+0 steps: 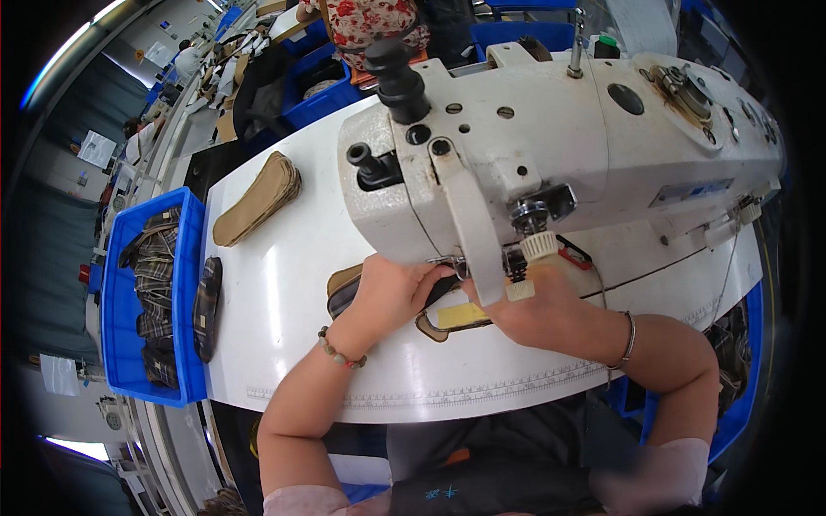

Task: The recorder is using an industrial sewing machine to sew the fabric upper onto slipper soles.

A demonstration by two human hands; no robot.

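At the far left we saw a blue plastic bin (120,284) of plaid fabric pieces, one dark plaid piece (207,307) draped over its rim. A stack of tan flat insole-shaped pieces (258,198) lay near the white tabletop's (284,284) back edge, with open room between. Our left hand (391,292) pressed flat, fingers together, on the dark-and-tan fabric piece (447,316) under the white sewing machine (551,146). Our right hand (533,310) pressed on it too; we could not tell its fingers' spread.

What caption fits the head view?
Both hands, left and right, press a flat brown fabric piece under a white industrial sewing machine.
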